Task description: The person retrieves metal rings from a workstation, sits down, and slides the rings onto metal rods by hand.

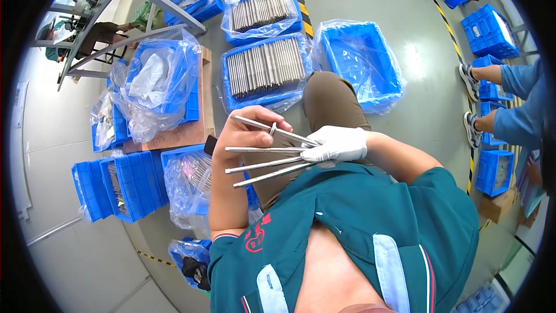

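Note:
Several thin metal rods (263, 164) fan out to the left from my right hand (337, 144), which wears a white glove and is closed around their ends. Bare, my left hand (246, 136) is at the uppermost rod (296, 137). Its thumb and fingers pinch a small metal ring (273, 129), which appears to sit around that rod. The other rods spread below the left fingers, apart from one another at their free ends. Both hands are above my lap, in front of my green shirt.
Ahead, two plastic-lined blue crates (266, 69) (260, 11) hold rows of metal rods. A lined blue crate (362, 64) stands to their right. More crates (136, 185) and a wooden pallet (200, 98) are at left. Another person (515, 93) is at far right, beyond striped floor tape.

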The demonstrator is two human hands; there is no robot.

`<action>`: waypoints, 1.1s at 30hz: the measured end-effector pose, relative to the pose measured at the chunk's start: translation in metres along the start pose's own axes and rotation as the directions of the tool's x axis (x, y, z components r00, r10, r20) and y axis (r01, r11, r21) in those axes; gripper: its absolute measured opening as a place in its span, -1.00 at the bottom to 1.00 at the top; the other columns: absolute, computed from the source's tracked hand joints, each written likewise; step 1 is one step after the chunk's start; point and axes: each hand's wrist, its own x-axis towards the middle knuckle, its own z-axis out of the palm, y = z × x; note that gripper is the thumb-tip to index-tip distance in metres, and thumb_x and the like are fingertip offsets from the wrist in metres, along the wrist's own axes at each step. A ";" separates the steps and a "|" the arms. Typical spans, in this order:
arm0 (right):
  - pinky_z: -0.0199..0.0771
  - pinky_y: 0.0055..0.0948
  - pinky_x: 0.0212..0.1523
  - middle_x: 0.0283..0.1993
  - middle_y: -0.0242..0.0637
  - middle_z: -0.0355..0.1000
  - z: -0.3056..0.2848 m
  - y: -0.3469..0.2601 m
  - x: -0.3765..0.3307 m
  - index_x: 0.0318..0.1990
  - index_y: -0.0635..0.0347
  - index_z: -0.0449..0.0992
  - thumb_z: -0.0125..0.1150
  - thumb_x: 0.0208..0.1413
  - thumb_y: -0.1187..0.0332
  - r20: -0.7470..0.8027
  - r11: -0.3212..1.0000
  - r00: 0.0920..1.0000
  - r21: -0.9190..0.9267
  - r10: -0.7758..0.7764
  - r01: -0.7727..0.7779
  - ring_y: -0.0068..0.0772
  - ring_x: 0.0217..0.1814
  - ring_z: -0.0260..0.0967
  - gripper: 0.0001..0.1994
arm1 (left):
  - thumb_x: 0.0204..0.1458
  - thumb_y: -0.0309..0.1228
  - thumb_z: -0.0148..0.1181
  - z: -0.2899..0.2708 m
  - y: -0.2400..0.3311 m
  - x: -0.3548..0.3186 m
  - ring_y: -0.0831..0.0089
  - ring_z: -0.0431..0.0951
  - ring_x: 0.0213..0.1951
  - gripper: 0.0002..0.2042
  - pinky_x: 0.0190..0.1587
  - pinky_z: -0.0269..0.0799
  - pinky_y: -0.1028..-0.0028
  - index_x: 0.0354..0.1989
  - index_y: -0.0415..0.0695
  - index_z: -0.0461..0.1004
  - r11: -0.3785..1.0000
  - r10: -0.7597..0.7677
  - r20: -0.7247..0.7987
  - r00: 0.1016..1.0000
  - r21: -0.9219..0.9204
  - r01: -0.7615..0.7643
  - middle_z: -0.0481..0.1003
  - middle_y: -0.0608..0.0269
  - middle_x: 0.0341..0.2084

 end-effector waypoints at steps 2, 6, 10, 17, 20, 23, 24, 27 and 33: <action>0.12 -0.53 -0.55 -0.66 -0.48 0.21 -0.003 0.001 -0.001 -0.50 0.14 0.41 0.01 0.12 -0.01 -0.030 0.999 1.000 -0.032 0.009 -0.010 -0.64 -0.61 0.08 -0.61 | -0.22 -0.56 0.34 0.002 -0.003 0.002 0.36 0.55 -0.23 -0.66 -0.15 0.45 0.44 -0.21 -0.33 0.48 0.999 0.010 -0.063 0.998 0.048 -0.007 0.54 0.03 -0.29; 0.17 -0.54 -0.52 -0.64 -0.47 0.26 -0.020 0.001 -0.020 -0.45 0.16 0.47 0.03 0.10 0.03 -0.055 0.996 0.997 -0.076 0.048 -0.052 -0.63 -0.59 0.13 -0.63 | -0.04 -0.32 0.25 -0.040 0.019 0.004 0.22 0.54 -0.21 -0.61 -0.10 0.45 0.31 -0.10 -0.33 0.40 0.904 0.378 -0.082 0.922 0.249 -0.348 0.52 0.00 -0.30; 0.31 -0.55 -0.43 -0.51 -0.41 0.39 -0.060 0.030 -0.052 -0.36 0.19 0.51 0.13 -0.02 0.17 -0.303 0.971 0.951 0.238 0.069 0.006 -0.60 -0.49 0.27 -0.74 | 0.03 -0.31 0.18 -0.060 0.031 0.005 0.18 0.54 -0.20 -0.63 -0.06 0.43 0.27 -0.08 -0.34 0.37 0.853 0.520 -0.311 0.796 0.232 -0.467 0.50 0.00 -0.26; 0.34 -0.27 -0.26 -0.37 -0.16 0.45 -0.201 0.114 -0.072 -0.24 0.23 0.44 0.10 0.04 0.04 -0.855 0.830 0.455 -0.431 -0.249 -0.356 -0.18 -0.34 0.38 -0.61 | 0.07 -0.30 0.13 -0.048 -0.017 0.057 0.18 0.54 -0.20 -0.63 -0.05 0.43 0.25 -0.06 -0.34 0.35 0.954 0.301 -0.293 0.908 0.092 -0.287 0.50 0.00 -0.25; 0.39 -0.18 -0.15 -0.25 -0.03 0.47 -0.260 0.176 -0.061 -0.21 0.18 0.48 0.09 0.03 0.07 -0.870 0.430 0.488 -0.416 0.066 -0.801 -0.03 -0.18 0.42 -0.64 | 0.09 -0.32 0.11 -0.057 -0.036 0.073 0.17 0.53 -0.20 -0.66 -0.04 0.41 0.23 -0.06 -0.34 0.36 0.968 0.249 -0.322 0.913 0.068 -0.240 0.50 -0.01 -0.26; 0.41 -0.13 -0.22 -0.31 -0.07 0.49 -0.281 0.229 -0.052 -0.32 0.13 0.49 0.15 -0.01 0.14 -0.797 0.306 0.570 -0.501 0.202 -0.810 0.00 -0.22 0.44 -0.75 | 0.10 -0.33 0.10 -0.067 -0.052 0.078 0.19 0.52 -0.19 -0.66 -0.03 0.40 0.24 -0.06 -0.34 0.34 0.978 0.199 -0.381 0.903 0.018 -0.208 0.49 0.01 -0.26; 0.41 -0.13 -0.22 -0.31 -0.07 0.49 -0.287 0.253 -0.049 -0.32 0.13 0.49 0.15 -0.01 0.14 -0.792 0.306 0.570 -0.499 0.220 -0.811 0.00 -0.22 0.44 -0.75 | 0.10 -0.33 0.10 -0.068 -0.057 0.081 0.19 0.52 -0.19 -0.66 -0.03 0.40 0.24 -0.06 -0.34 0.34 0.981 0.183 -0.386 0.904 0.007 -0.195 0.49 0.01 -0.26; 0.43 -0.13 -0.22 -0.34 -0.05 0.49 -0.302 0.298 -0.026 -0.34 0.13 0.51 0.21 -0.07 0.18 -0.679 0.216 0.687 -0.652 0.260 -0.727 0.00 -0.25 0.46 -0.76 | 0.09 -0.30 0.12 -0.069 -0.060 0.084 0.22 0.52 -0.22 -0.64 -0.05 0.41 0.26 -0.07 -0.35 0.34 0.990 0.142 -0.478 0.867 0.047 -0.136 0.50 0.02 -0.27; 0.44 -0.16 -0.23 -0.33 -0.06 0.50 -0.318 0.340 0.030 -0.29 0.11 0.53 0.25 -0.12 0.12 -0.474 0.251 0.794 -0.774 0.380 -0.582 -0.02 -0.25 0.46 -0.70 | 0.06 -0.26 0.16 -0.069 -0.057 0.086 0.21 0.53 -0.23 -0.60 -0.08 0.43 0.25 -0.07 -0.35 0.34 0.995 0.089 -0.549 0.831 0.084 -0.051 0.50 0.00 -0.29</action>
